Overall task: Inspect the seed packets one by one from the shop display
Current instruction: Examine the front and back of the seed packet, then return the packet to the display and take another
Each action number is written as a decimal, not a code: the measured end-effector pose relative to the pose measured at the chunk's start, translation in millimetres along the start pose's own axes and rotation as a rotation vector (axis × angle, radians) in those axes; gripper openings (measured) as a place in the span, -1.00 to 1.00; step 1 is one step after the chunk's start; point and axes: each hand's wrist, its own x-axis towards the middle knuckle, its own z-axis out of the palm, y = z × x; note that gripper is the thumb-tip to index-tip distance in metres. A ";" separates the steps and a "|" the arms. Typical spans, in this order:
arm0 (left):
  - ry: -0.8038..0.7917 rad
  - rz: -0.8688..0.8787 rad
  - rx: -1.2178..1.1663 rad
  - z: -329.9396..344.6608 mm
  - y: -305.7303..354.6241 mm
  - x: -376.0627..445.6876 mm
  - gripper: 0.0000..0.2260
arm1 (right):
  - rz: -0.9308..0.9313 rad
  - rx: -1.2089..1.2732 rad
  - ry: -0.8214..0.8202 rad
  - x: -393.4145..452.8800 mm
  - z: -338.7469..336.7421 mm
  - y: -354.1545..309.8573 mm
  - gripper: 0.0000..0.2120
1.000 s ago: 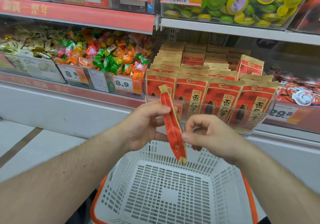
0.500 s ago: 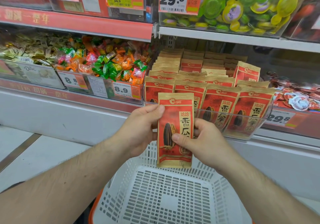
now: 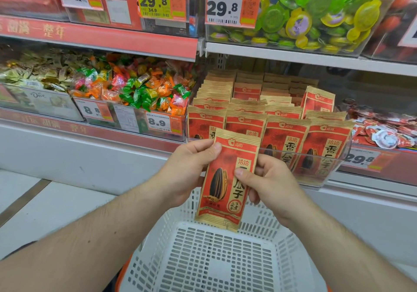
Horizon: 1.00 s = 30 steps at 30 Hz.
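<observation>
A red and tan seed packet (image 3: 225, 178) with a black sunflower seed printed on it faces me, upright and slightly tilted, above the basket. My left hand (image 3: 187, 169) pinches its upper left edge with thumb on the front. My right hand (image 3: 268, 178) grips its right edge, thumb across the print. Behind it, rows of the same seed packets (image 3: 284, 133) stand in a clear plastic display bin (image 3: 320, 176) on the shelf.
A white slotted shopping basket (image 3: 203, 257) with an orange rim sits right below my hands. Bins of wrapped candy (image 3: 135, 93) lie to the left, jelly cups (image 3: 316, 13) on the upper shelf. Price tags (image 3: 232, 7) hang along the shelf edges.
The packet has turned from edge-on to face me, then been lifted a little closer. Both hands have kept hold of it.
</observation>
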 end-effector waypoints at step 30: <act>0.122 0.437 1.535 14.8 83.9 91.8 -0.12 | -0.429 0.029 0.457 58.3 -59.2 -122.6 -0.81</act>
